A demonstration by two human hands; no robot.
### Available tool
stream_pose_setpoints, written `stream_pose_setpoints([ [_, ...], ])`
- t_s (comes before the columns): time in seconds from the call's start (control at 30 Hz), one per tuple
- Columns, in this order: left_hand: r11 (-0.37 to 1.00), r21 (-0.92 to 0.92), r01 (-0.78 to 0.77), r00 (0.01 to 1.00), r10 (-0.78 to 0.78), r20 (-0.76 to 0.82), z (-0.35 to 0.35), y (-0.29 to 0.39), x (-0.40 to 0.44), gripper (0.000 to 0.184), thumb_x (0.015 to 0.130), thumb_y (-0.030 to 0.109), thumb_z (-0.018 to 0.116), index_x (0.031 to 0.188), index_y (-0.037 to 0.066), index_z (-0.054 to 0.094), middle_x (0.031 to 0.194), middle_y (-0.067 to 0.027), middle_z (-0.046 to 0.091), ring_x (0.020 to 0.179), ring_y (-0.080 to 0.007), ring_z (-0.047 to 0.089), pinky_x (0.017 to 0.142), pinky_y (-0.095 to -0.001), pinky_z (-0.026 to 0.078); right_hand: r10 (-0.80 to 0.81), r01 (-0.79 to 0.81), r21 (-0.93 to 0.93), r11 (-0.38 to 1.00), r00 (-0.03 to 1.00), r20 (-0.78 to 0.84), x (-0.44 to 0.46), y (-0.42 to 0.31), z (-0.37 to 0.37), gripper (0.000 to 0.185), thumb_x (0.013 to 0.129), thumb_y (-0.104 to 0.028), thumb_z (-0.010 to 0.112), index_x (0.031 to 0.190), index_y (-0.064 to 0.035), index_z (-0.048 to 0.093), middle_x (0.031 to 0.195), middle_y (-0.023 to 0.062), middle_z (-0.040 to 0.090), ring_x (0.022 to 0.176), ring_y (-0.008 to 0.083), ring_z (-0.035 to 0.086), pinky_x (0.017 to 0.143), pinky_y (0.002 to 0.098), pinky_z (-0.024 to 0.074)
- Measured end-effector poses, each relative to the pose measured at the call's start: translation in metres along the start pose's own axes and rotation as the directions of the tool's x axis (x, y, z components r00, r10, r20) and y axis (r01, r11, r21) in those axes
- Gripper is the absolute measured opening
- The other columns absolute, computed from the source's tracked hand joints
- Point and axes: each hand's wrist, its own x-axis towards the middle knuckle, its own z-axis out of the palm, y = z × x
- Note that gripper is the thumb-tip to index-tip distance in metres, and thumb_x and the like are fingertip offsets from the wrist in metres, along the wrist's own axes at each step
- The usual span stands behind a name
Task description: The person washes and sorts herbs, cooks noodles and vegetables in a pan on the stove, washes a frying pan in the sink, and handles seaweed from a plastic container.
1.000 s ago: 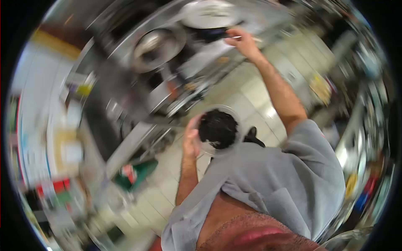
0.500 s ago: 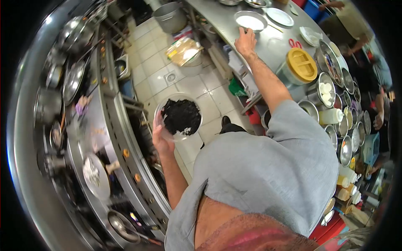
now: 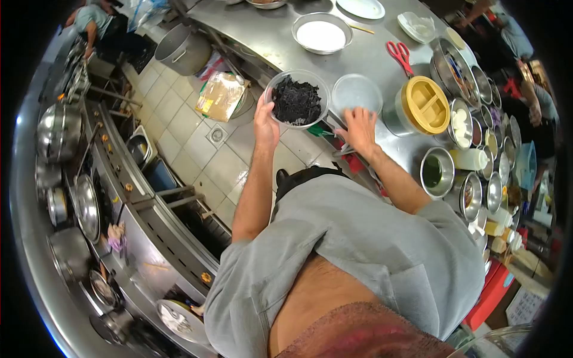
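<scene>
My left hand (image 3: 266,125) grips the rim side of a clear plastic tub (image 3: 327,98) and holds it by the counter's near edge. Inside the tub lies a heap of black, flaky, moist-looking food (image 3: 296,100). My right hand (image 3: 360,130) reaches to the steel counter (image 3: 262,37), its fingers apart at the near edge of a round translucent lid (image 3: 357,95). The fingertips appear to touch the lid, which lies flat. Beyond it stands a steel bowl of white contents (image 3: 321,34). To the right are red-handled scissors (image 3: 399,55) and a container with a yellow lid (image 3: 426,105).
Several steel bowls and squeeze bottles (image 3: 469,159) crowd the counter's right side. A stove (image 3: 134,197) with pans runs along the left. On the tiled floor stand a large pot (image 3: 182,52) and a cardboard-topped bin (image 3: 222,98). Other people (image 3: 98,27) are at the far left and right.
My left hand has carried the tub of black food up and right to the counter. My right hand has left the white bowl and come back to the lid. The view has shifted.
</scene>
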Motion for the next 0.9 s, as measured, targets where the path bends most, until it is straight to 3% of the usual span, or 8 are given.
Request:
stream_pose_setpoints([
  [0.17, 0.996, -0.010, 0.094, 0.994, -0.093, 0.061, -0.009, 0.000, 0.062, 0.058, 0.076, 0.013, 0.048, 0.128, -0.005, 0.032, 0.133, -0.0121, 0.035, 0.125, -0.0213, 0.030, 0.105, -0.0336, 0.019, -0.171, 0.179, 0.014, 0.984, 0.957, -0.233, -0.005, -0.001, -0.010, 0.025, 0.073, -0.017, 0.066, 0.090, -0.0061, 0.051, 0.087, 0.0088, 0.050, 0.086, 0.0271, 0.049, 0.077, 0.0466, 0.0381],
  [0.27, 0.993, 0.005, 0.117, 0.990, -0.117, 0.083, -0.005, 0.000, 0.083, 0.059, 0.075, 0.012, 0.048, 0.130, -0.004, 0.032, 0.133, -0.0117, 0.035, 0.125, -0.0214, 0.030, 0.105, -0.0332, 0.020, 0.287, 0.003, 0.546, 0.838, 0.848, -0.446, 0.020, -0.026, -0.094, 0.023, 0.072, -0.010, 0.067, 0.089, -0.0043, 0.053, 0.080, 0.0075, 0.051, 0.072, 0.0229, 0.052, 0.067, 0.0336, 0.0442],
  [0.33, 0.989, 0.086, 0.120, 0.979, -0.133, 0.157, 0.004, 0.002, 0.090, 0.058, 0.078, 0.016, 0.049, 0.130, -0.003, 0.031, 0.134, -0.0114, 0.034, 0.125, -0.0211, 0.029, 0.105, -0.0334, 0.019, 0.658, 0.039, 0.984, 0.173, 0.739, -0.144, 0.047, -0.033, -0.122, 0.023, 0.074, -0.007, 0.065, 0.094, -0.0019, 0.055, 0.079, 0.0059, 0.052, 0.066, 0.0190, 0.052, 0.059, 0.0277, 0.0453],
  [0.4, 0.982, 0.037, 0.186, 0.969, -0.190, 0.161, 0.016, -0.005, 0.090, 0.058, 0.080, 0.020, 0.049, 0.130, -0.002, 0.032, 0.134, -0.0110, 0.034, 0.125, -0.0208, 0.029, 0.105, -0.0334, 0.019, 0.682, -0.031, 0.989, 0.145, 0.727, -0.077, 0.079, -0.022, -0.093, 0.036, 0.074, -0.013, 0.067, 0.105, -0.0004, 0.053, 0.088, 0.0090, 0.054, 0.077, 0.0182, 0.052, 0.069, 0.0299, 0.0460],
  [0.47, 0.957, -0.037, 0.289, 0.947, -0.280, 0.154, 0.021, -0.015, 0.092, 0.056, 0.083, 0.028, 0.053, 0.129, 0.000, 0.035, 0.131, -0.0104, 0.038, 0.123, -0.0201, 0.032, 0.104, -0.0334, 0.021, 0.655, -0.276, 0.830, 0.484, 0.743, -0.135, 0.110, -0.008, -0.029, 0.042, 0.074, -0.020, 0.068, 0.109, -0.0013, 0.052, 0.098, 0.0145, 0.052, 0.089, 0.0230, 0.051, 0.079, 0.0337, 0.0436],
  [0.63, 0.938, 0.164, 0.307, 0.946, -0.319, 0.053, 0.021, -0.022, 0.081, 0.051, 0.076, 0.014, 0.061, 0.122, 0.000, 0.043, 0.120, -0.0096, 0.048, 0.110, -0.0190, 0.044, 0.096, -0.0316, 0.031, 0.611, -0.233, 0.842, 0.486, 0.779, -0.137, 0.116, -0.037, 0.008, 0.039, 0.075, -0.022, 0.066, 0.106, -0.0019, 0.054, 0.106, 0.0178, 0.047, 0.100, 0.0299, 0.047, 0.086, 0.0358, 0.0397],
  [0.77, 0.930, 0.167, 0.328, 0.934, -0.345, 0.091, -0.012, -0.007, 0.077, 0.051, 0.072, 0.008, 0.064, 0.119, -0.001, 0.047, 0.114, -0.0104, 0.053, 0.105, -0.0198, 0.049, 0.091, -0.0314, 0.037, 0.285, -0.326, 0.923, -0.203, 0.882, 0.374, 0.096, -0.049, 0.001, 0.046, 0.078, -0.026, 0.065, 0.116, -0.0040, 0.051, 0.121, 0.0151, 0.044, 0.109, 0.0232, 0.045, 0.087, 0.0323, 0.0403],
  [0.9, 0.864, 0.158, 0.478, 0.865, -0.494, 0.085, -0.116, 0.028, 0.032, 0.052, 0.072, 0.011, 0.064, 0.120, -0.001, 0.046, 0.114, -0.0105, 0.053, 0.105, -0.0201, 0.049, 0.091, -0.0319, 0.038, -0.053, -0.551, 0.771, -0.319, 0.823, 0.566, 0.047, -0.121, 0.045, 0.074, 0.075, -0.030, 0.067, 0.134, -0.0104, 0.028, 0.127, 0.0105, 0.038, 0.116, 0.0251, 0.039, 0.089, 0.0469, 0.0390],
])
